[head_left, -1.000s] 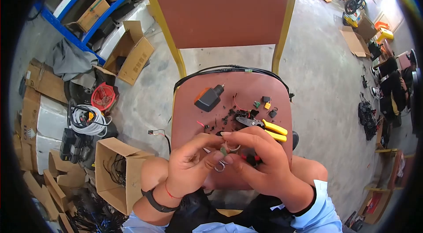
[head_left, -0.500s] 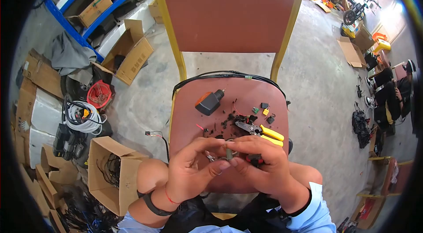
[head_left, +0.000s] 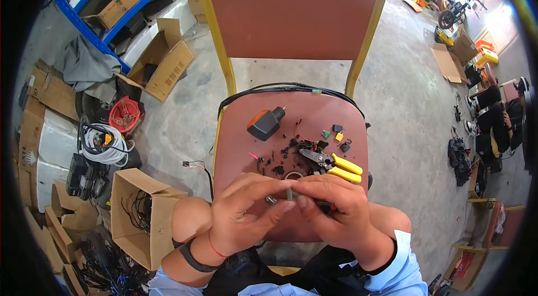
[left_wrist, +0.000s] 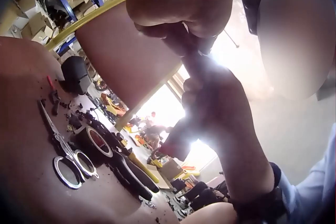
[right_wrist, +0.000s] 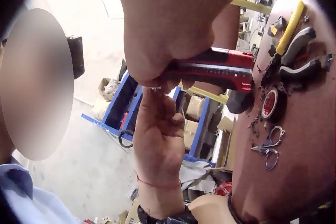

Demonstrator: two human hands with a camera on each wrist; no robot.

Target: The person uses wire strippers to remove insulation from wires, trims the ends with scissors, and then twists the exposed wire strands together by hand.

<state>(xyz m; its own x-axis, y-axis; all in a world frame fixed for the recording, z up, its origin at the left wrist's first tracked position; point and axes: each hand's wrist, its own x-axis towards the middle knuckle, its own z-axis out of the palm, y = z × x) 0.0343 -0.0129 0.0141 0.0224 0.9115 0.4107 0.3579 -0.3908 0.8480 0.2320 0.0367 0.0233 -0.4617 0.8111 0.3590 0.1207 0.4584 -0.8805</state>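
Note:
Above the front of the chair seat, my left hand (head_left: 249, 203) and right hand (head_left: 336, 206) meet at the fingertips. Between them both hands pinch a small grey-green piece (head_left: 290, 192), mostly covered by the fingers. A red and black utility knife (right_wrist: 215, 70) lies gripped in my right palm, as the right wrist view shows. Below the hands, small metal scissors (left_wrist: 68, 155) rest on the seat, with a roll of black tape (right_wrist: 270, 103) beside them. Yellow-handled wire strippers (head_left: 344, 167) lie just beyond my right hand, and dark-handled pliers (right_wrist: 302, 69) lie close by.
Black scraps (head_left: 288, 150), an orange and black indicator light (head_left: 266, 123) and small connectors (head_left: 338, 135) lie on the reddish chair seat (head_left: 241, 145). Black cable (head_left: 291, 87) runs along its back edge. A carton (head_left: 137, 217) stands at the left; a person (head_left: 501, 122) sits far right.
The hands have straightened and drawn level, with fingertips together on the small piece, which now stands more upright. The tape roll shows beyond the fingers. The head view has shifted slightly.

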